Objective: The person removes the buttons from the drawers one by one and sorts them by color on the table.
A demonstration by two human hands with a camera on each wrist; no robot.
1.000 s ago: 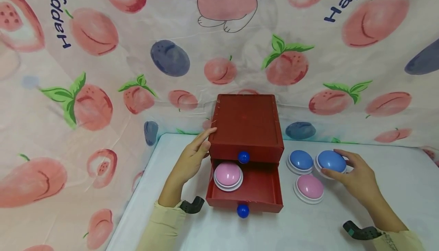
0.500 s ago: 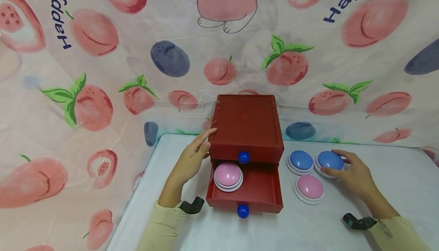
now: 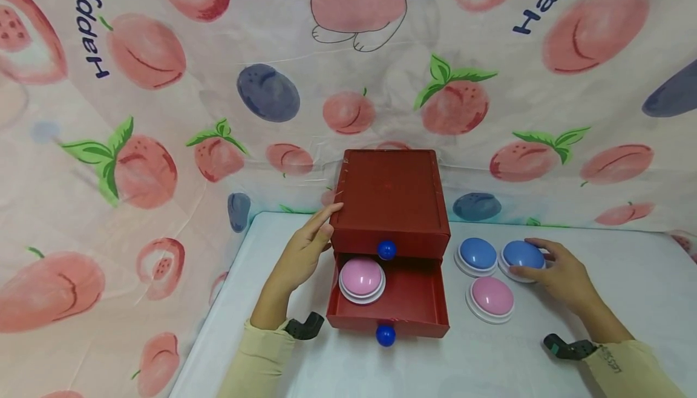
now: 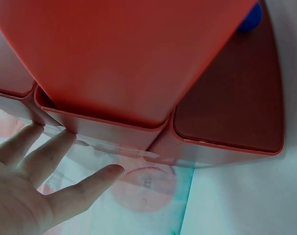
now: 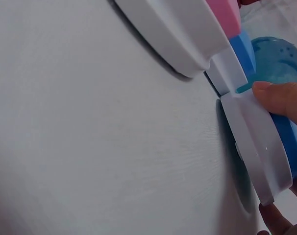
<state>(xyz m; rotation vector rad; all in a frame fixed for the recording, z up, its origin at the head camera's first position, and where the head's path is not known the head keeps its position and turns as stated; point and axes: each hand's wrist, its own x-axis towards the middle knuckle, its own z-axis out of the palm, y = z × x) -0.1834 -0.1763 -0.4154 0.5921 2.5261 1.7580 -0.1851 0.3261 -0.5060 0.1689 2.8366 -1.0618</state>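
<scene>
My right hand [image 3: 561,271] holds the blue dome [image 3: 523,254] at middle right of the frame; the open drawer [image 3: 408,301] lies left of it, beside my flat, empty left hand [image 3: 302,253].

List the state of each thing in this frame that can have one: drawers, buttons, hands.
Upper drawer: closed.
Lower drawer: pulled open, one pink button inside.
Blue button: on the table, gripped by the right hand.
Second blue button: on the table, untouched.
Second pink button: on the table, untouched.
Left hand: fingers straight against the red box.
</scene>
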